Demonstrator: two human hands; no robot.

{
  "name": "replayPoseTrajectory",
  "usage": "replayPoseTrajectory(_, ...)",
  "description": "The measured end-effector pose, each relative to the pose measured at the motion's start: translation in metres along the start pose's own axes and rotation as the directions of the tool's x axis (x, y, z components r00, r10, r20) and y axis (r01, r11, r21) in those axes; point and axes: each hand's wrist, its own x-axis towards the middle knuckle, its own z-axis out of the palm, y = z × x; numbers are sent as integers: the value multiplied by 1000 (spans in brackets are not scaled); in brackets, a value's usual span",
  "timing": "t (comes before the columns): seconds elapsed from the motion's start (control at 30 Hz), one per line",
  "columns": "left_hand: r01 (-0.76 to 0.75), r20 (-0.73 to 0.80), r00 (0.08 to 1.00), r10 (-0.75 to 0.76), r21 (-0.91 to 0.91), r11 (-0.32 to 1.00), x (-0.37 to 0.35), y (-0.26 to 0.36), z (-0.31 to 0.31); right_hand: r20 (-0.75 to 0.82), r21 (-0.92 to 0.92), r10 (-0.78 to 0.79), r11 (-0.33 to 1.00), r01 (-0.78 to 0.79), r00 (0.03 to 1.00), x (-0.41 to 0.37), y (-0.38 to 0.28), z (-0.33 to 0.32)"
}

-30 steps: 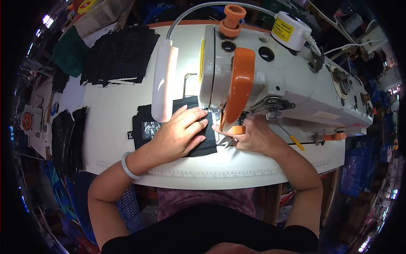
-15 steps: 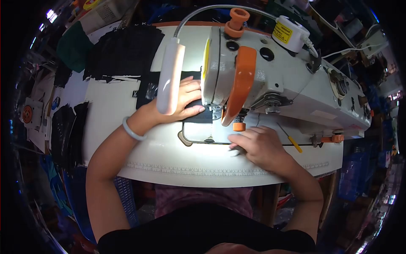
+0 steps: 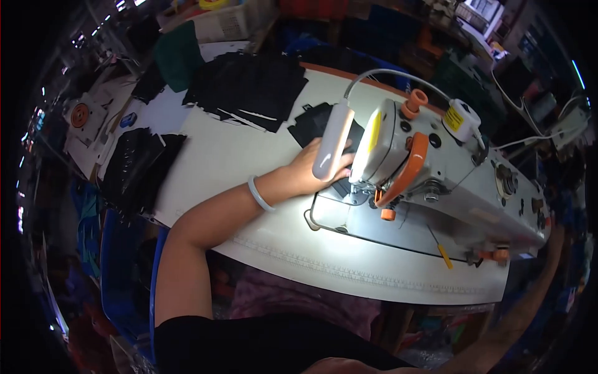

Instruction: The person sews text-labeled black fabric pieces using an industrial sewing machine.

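My left hand (image 3: 304, 171) lies palm down with its fingers spread on a piece of black fabric (image 3: 309, 124), just left of the presser foot (image 3: 355, 194) of a sewing machine (image 3: 464, 184). A white stick lamp (image 3: 332, 142) covers part of that hand and lights the needle area. The right arm reaches out round the machine's right end, where my right hand (image 3: 555, 232) is dim and mostly hidden beside the machine head. Its fingers cannot be made out. A yellow-handled pointed tool (image 3: 445, 255) lies on the machine bed.
Stacks of black fabric pieces (image 3: 246, 87) lie at the back left, with another black pile (image 3: 134, 171) at the left edge. A printed ruler (image 3: 336, 268) runs along the front of the white table (image 3: 218, 168). A blue bin (image 3: 128, 280) stands below left.
My right hand has left the front of the needle area and stretched to the machine's far right end. The black fabric under my left hand has turned at an angle. The view has shifted.
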Motion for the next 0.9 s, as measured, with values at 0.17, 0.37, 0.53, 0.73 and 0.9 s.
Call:
replayPoseTrajectory(0.17, -44, -74, 997, 36, -117, 992, 11, -33, 26, 337, 940, 533, -145, -309, 776, -95, -22, 106)
replayPoseTrajectory(0.37, 212, -178, 973, -147, 433, 876, 4, -32, -34, 169, 878, 809, 136, -460, 563, -140, -137, -10)
replayPoseTrajectory(0.53, 559, -91, 794, -601, 498, 663, -63, -115, -73, 77, 989, 804, 11, -145, 589, -169, -211, -88)
replayPoseTrajectory(0.73, 666, -263, 742, -617, 398, 631, -94, -129, -82, -62, 994, 430, 106, 18, 901, -201, -329, -105)
replayPoseTrajectory(0.9, 554, -294, 831, -472, 498, 667, -156, -63, -131, -152, 974, 83, 181, 135, 985, -213, -381, -139)
